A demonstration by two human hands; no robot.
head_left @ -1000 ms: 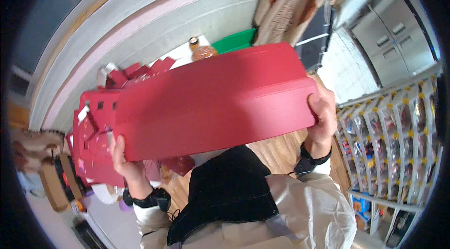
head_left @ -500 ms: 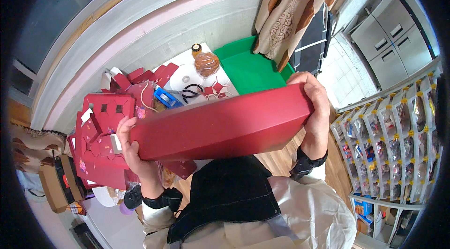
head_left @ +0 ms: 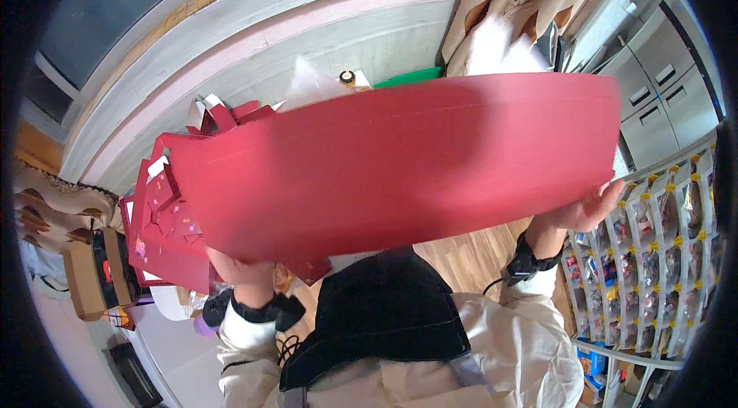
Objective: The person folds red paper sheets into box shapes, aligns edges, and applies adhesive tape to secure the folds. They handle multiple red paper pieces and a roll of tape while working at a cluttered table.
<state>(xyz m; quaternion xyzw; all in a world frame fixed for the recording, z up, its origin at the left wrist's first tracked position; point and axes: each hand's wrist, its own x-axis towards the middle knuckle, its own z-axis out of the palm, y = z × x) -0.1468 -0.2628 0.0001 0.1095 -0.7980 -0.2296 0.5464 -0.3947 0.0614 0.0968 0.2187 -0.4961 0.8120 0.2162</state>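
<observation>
A large red cardboard box fills the middle of the view, tilted so that one broad plain side faces me. My left hand supports it at its lower left corner, most of the fingers hidden by the box. At the lower right corner my right hand holds it from beneath, some fingertips showing past the edge. Beyond the far edge a blurred white sheet sticks up at the right. Another whitish, translucent piece shows farther left. I cannot make out what either is made of.
Red printed box parts are heaped at the left. Past the box show a small dark-capped bottle and a green tray's edge. Clear pockets of small goods hang at the right; an open brown carton stands far left.
The red box has come up closer and turned its broad side to me, covering the scissors and blue item behind it. White sheets now show beyond it. My right hand has moved right.
</observation>
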